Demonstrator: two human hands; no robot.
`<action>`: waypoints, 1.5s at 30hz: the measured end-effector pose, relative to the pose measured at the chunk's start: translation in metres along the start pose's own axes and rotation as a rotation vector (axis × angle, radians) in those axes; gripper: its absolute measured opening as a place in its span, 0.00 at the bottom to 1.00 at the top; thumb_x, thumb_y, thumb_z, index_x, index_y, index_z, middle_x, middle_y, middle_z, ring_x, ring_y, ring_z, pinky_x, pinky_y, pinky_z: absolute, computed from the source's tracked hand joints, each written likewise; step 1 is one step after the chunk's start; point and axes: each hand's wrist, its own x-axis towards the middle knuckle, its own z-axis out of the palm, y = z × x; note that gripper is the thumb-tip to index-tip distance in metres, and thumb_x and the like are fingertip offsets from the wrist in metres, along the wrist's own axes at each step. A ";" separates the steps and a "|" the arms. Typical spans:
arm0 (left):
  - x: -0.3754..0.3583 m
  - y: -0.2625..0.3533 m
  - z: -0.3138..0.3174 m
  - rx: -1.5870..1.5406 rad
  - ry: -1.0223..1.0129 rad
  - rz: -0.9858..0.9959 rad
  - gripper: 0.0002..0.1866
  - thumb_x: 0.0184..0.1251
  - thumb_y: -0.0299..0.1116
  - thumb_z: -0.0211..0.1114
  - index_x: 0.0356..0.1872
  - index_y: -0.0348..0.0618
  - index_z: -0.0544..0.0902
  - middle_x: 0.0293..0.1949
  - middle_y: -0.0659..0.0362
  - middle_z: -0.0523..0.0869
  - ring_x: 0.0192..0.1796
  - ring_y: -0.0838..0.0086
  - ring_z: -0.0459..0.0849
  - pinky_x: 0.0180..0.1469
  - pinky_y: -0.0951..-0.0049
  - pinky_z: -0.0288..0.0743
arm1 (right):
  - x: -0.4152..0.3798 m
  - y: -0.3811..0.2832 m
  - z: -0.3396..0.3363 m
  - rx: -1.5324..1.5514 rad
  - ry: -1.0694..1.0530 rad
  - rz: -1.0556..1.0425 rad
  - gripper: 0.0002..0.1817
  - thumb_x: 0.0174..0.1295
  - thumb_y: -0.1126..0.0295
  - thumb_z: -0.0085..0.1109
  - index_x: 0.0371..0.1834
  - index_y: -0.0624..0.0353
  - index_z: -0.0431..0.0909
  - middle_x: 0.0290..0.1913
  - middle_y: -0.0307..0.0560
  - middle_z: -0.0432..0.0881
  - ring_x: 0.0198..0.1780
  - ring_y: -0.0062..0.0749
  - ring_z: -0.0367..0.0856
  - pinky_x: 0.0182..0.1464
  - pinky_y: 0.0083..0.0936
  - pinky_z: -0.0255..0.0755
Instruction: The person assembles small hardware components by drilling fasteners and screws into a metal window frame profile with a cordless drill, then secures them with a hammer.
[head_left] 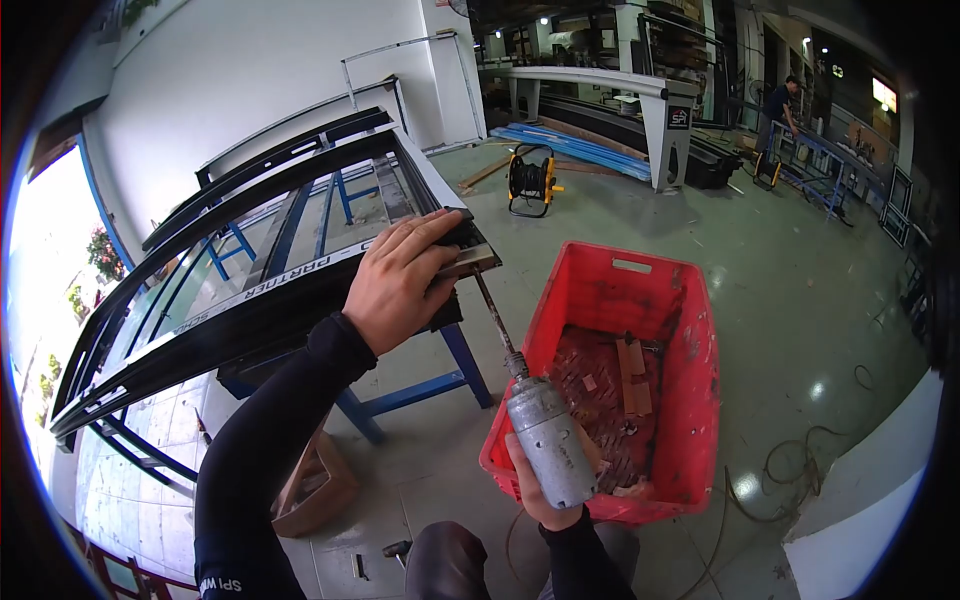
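Note:
My left hand (400,278) presses on the near right corner of a black metal frame (230,300), its fingers over a small metal piece (470,262) at that corner. In my right hand (545,490) is a grey cylindrical power tool (548,440), gripped round its body from below. The tool's long thin bit (494,312) points up and away, its far end at the underside of the frame corner beside my left fingers. Whether the bit enters the frame is hidden. Blue legs (455,365) stand under the frame.
A red crate (702,400) with cardboard and small parts stands right of the tool. Behind are a cable reel (530,180), blue bars (575,140) and a long machine (665,130). A hose (780,475) lies at right. A person (780,105) stands far back right.

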 end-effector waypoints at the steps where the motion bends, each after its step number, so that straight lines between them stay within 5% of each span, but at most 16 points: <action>1: 0.000 0.001 -0.001 0.001 -0.004 -0.004 0.16 0.53 0.28 0.74 0.44 0.39 0.84 0.66 0.51 0.78 0.68 0.55 0.76 0.71 0.54 0.68 | 0.000 -0.001 0.000 -0.012 -0.004 -0.005 0.13 0.53 0.75 0.74 0.38 0.64 0.80 0.33 0.45 0.84 0.31 0.34 0.84 0.38 0.27 0.78; 17: 0.004 -0.007 -0.007 0.093 -0.028 0.057 0.10 0.56 0.31 0.73 0.36 0.42 0.83 0.63 0.53 0.80 0.65 0.58 0.79 0.64 0.58 0.73 | 0.013 -0.018 -0.008 0.097 -0.015 0.142 0.15 0.51 0.76 0.74 0.41 0.63 0.80 0.35 0.48 0.83 0.35 0.34 0.84 0.38 0.29 0.77; 19: 0.001 -0.011 -0.001 0.103 -0.018 0.064 0.10 0.55 0.30 0.73 0.35 0.42 0.81 0.61 0.53 0.81 0.62 0.56 0.80 0.63 0.58 0.74 | 0.017 -0.017 -0.019 -0.017 -0.059 0.021 0.16 0.52 0.77 0.72 0.43 0.64 0.80 0.35 0.49 0.83 0.36 0.36 0.84 0.39 0.29 0.76; 23: -0.001 -0.014 0.008 0.181 0.043 0.131 0.10 0.58 0.32 0.73 0.37 0.43 0.82 0.55 0.56 0.85 0.50 0.57 0.85 0.52 0.61 0.79 | 0.023 -0.023 -0.028 0.041 -0.127 0.158 0.20 0.54 0.74 0.74 0.49 0.66 0.81 0.41 0.48 0.87 0.41 0.38 0.87 0.48 0.29 0.80; 24: -0.004 -0.013 0.006 0.177 -0.061 0.030 0.09 0.62 0.28 0.72 0.39 0.38 0.82 0.60 0.55 0.84 0.53 0.59 0.86 0.54 0.65 0.80 | 0.021 -0.019 -0.026 0.061 -0.141 0.175 0.21 0.53 0.73 0.73 0.51 0.66 0.80 0.41 0.50 0.87 0.42 0.40 0.86 0.48 0.30 0.80; 27: 0.021 0.037 -0.020 0.021 -0.251 -0.268 0.21 0.62 0.34 0.74 0.47 0.32 0.74 0.55 0.39 0.82 0.51 0.48 0.84 0.54 0.57 0.78 | 0.010 -0.008 -0.025 0.095 -0.159 0.203 0.20 0.53 0.72 0.74 0.50 0.63 0.82 0.41 0.48 0.87 0.41 0.38 0.87 0.47 0.29 0.80; 31: 0.026 0.048 -0.023 0.113 -0.261 -0.320 0.19 0.58 0.32 0.76 0.39 0.32 0.74 0.52 0.41 0.85 0.48 0.51 0.86 0.52 0.58 0.80 | 0.002 0.001 -0.022 0.070 -0.164 0.182 0.18 0.54 0.71 0.74 0.49 0.58 0.84 0.41 0.45 0.87 0.41 0.36 0.87 0.46 0.28 0.80; 36: 0.046 0.027 -0.032 0.092 -0.527 -0.506 0.24 0.60 0.43 0.76 0.44 0.31 0.83 0.41 0.43 0.90 0.41 0.57 0.89 0.49 0.63 0.81 | 0.001 0.001 -0.023 -0.031 -0.168 0.088 0.17 0.54 0.69 0.75 0.48 0.52 0.87 0.41 0.42 0.88 0.40 0.33 0.87 0.45 0.26 0.80; 38: 0.038 0.037 -0.027 0.148 -0.474 -0.418 0.27 0.60 0.48 0.75 0.48 0.32 0.85 0.38 0.45 0.90 0.39 0.61 0.88 0.48 0.66 0.81 | 0.002 0.000 -0.026 -0.144 -0.175 -0.006 0.16 0.54 0.68 0.75 0.47 0.50 0.88 0.41 0.41 0.88 0.40 0.32 0.87 0.44 0.26 0.81; 45: 0.038 0.007 -0.024 0.017 -0.500 -0.505 0.25 0.61 0.46 0.75 0.48 0.32 0.85 0.38 0.47 0.90 0.38 0.63 0.88 0.47 0.67 0.80 | 0.022 -0.011 -0.048 -0.763 -0.184 -0.481 0.14 0.54 0.66 0.76 0.45 0.42 0.91 0.40 0.36 0.89 0.39 0.28 0.88 0.42 0.24 0.81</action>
